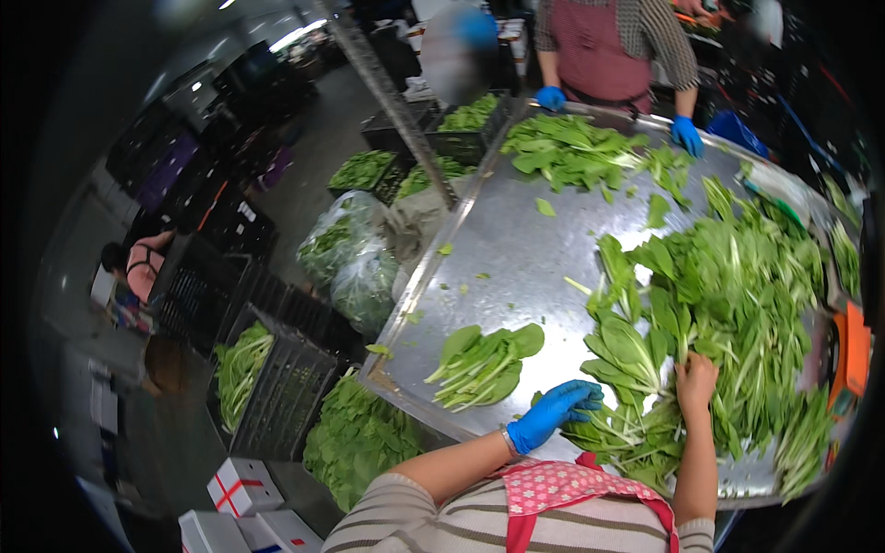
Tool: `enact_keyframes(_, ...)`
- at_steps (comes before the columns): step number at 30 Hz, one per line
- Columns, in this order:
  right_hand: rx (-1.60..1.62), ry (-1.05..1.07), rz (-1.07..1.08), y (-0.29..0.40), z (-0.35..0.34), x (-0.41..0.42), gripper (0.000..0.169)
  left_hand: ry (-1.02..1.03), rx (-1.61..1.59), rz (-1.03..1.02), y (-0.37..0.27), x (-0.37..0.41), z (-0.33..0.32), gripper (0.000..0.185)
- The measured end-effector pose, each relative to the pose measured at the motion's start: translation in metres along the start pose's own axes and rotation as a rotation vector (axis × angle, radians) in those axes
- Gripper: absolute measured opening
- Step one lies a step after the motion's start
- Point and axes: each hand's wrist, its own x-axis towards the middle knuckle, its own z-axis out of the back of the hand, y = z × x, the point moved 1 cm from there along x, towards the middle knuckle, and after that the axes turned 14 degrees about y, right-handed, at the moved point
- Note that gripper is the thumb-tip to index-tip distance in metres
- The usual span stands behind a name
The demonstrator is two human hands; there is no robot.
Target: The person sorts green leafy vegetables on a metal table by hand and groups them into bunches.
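My left hand [557, 415], in a blue glove, hovers over the near part of the steel table with its fingers stretched out and nothing visible in them. Its fingertips come close to some loose leafy greens [626, 435] by the table's front edge. My bare right hand [696, 383] has its fingers closed around the stem of a leafy green [681, 335] at the side of a large heap of greens [750, 290]. Left of my gloved hand lies a small flat bunch of greens [487, 366], its stems pointing toward the lower left.
Across the steel table [511, 256], a co-worker in blue gloves [684, 135] stands by another pile of greens [574, 152]. Black crates [283, 394] and a clear plastic bag [356, 263] of greens stand left of the table. An orange object [849, 352] is at the right edge.
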Motion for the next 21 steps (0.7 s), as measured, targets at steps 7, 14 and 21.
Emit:
enact_keyframes(7, 0.558, -0.273, 0.089, 0.052, 0.072, -0.010, 0.012, -0.021, -0.037, 0.021, 0.013, 0.001, 0.006, 0.035)
enact_keyframes(14, 0.779, -0.257, 0.001, 0.042, 0.047, -0.015, 0.013, 0.030, -0.005, 0.027, 0.006, 0.014, 0.002, 0.034)
enact_keyframes(21, 1.058, -0.182, -0.042, 0.044, 0.037, -0.019, 0.012, 0.062, 0.003, 0.011, 0.007, 0.010, 0.000, 0.033)
